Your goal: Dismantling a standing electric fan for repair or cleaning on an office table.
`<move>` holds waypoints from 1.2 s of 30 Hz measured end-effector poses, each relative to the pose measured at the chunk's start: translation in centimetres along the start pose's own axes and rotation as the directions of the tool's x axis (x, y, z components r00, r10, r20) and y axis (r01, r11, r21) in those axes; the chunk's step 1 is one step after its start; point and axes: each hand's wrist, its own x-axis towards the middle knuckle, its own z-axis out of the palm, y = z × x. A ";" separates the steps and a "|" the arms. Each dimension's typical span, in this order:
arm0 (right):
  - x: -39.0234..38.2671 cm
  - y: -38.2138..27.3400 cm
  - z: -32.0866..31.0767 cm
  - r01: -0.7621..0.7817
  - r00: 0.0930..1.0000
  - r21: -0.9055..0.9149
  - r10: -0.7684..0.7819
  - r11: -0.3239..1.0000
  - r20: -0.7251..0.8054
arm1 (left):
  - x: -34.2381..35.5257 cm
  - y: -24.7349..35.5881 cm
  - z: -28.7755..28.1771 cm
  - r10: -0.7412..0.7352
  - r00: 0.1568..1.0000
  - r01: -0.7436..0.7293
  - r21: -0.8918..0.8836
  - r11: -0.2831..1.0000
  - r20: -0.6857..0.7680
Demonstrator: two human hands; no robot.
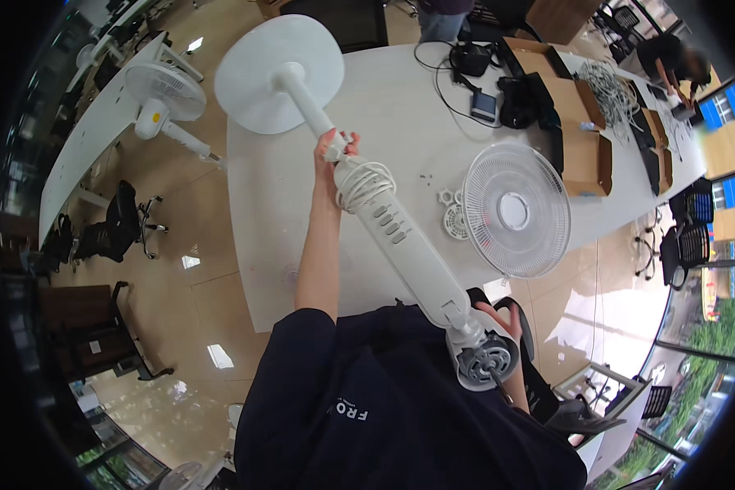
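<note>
A white stand fan body lies slantwise across my front, tilted, its round base at the far left and its motor head near my chest. My left hand is closed round the pole just beyond the wound white cord. Beside the motor head, my right hand is wrapped about its right side, partly hidden by it. The motor's face is bare, with a metal shaft sticking out. On the table to the right rests a round fan grille, next to small white plastic parts.
The white table extends under all this. Black devices with cables, open cardboard boxes and a heap of pale cables are at the far right. Another fan lies on the left table. Office chairs stand around; people are beyond.
</note>
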 end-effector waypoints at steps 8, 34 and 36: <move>2.4 0.9 1.6 0.138 0.922 -0.287 -0.229 0.948 -0.312 | 1.6 -0.7 -4.1 0.230 0.971 -0.234 0.064 0.970 0.072; 10.7 2.4 -7.2 -0.088 0.941 0.153 0.132 0.984 -0.313 | 4.8 -0.1 -10.6 0.099 0.993 -0.094 0.072 0.993 -0.071; 11.3 2.1 -6.1 -0.141 0.938 0.185 0.191 0.972 -0.289 | 4.8 0.2 -11.0 0.113 0.990 -0.108 0.059 0.992 -0.079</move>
